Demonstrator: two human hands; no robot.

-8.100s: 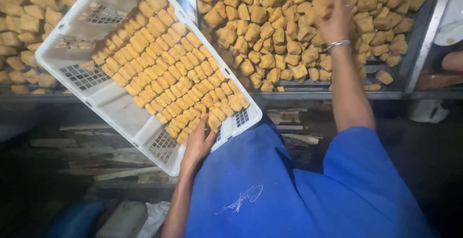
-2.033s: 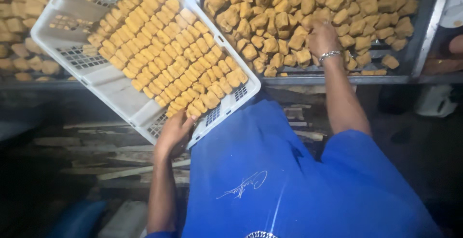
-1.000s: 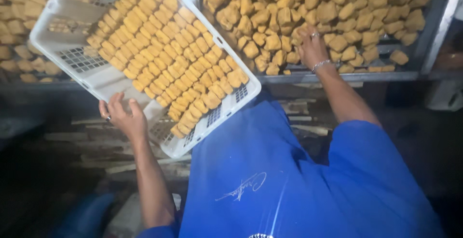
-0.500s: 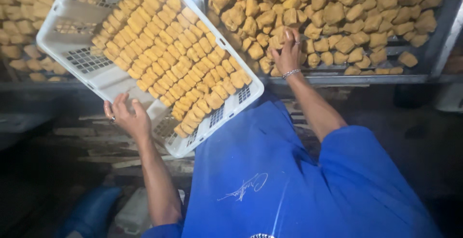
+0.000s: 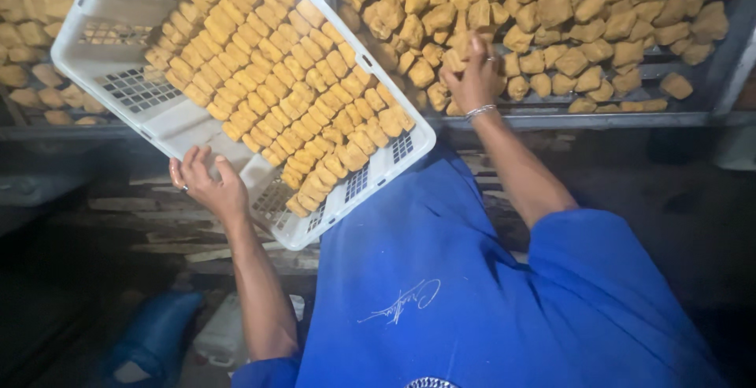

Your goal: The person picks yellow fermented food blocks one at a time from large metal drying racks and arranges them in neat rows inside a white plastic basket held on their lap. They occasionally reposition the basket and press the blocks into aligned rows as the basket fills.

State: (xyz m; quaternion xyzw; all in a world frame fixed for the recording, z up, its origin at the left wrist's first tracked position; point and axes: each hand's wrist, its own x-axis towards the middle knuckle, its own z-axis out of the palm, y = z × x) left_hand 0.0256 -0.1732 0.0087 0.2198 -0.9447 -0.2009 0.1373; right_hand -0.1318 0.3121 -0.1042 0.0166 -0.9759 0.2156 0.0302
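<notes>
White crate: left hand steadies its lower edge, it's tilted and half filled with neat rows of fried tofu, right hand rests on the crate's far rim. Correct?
Not quite. In the head view the right hand is not on the white crate; it reaches into the loose pile of fried tofu on the metal tray beside it. The left hand at the crate's lower edge, the tilt and the rows of fried tofu pieces hold.

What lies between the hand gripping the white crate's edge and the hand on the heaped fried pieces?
In the head view, between the left hand and right hand lies the tilted white crate, its near corner filled with rows of fried pieces.
</notes>
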